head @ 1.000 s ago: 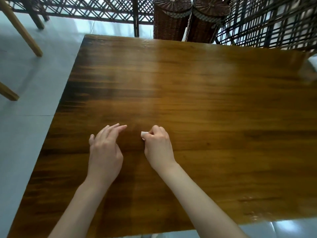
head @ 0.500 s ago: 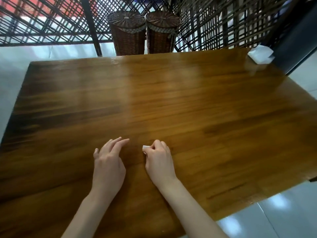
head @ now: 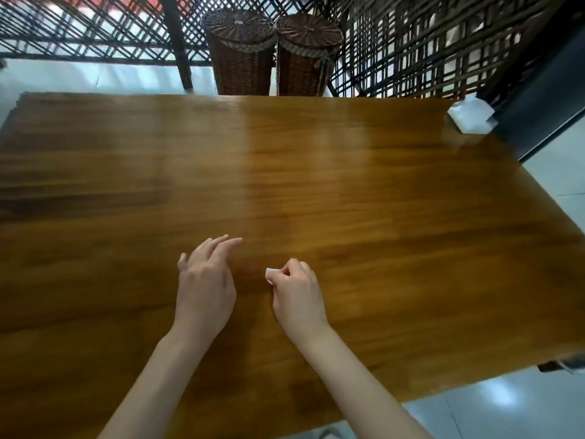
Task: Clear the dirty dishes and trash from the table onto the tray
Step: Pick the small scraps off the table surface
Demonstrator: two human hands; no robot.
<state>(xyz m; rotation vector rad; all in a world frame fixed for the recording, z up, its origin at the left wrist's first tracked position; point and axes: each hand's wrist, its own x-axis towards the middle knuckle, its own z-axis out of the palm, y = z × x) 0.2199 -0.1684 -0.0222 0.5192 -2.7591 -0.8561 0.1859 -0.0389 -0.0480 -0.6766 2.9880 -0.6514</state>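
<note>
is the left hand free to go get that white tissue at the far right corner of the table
Probably yes. The left hand is open and holds nothing, and bare table lies between it and the white tissue. It is a long diagonal stretch, though; the right hand, pinching a small white scrap, sits nearer.

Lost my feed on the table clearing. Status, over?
Right hand pinching small white scrap. Left hand open above table. White napkin left at far right corner. No tray in view.

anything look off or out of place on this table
One thing: a white tissue pack sits at the table's far right corner, partly over the edge. The right hand pinches a small white scrap; the left hand is open. No spill or damage, and no tray in view.
</note>
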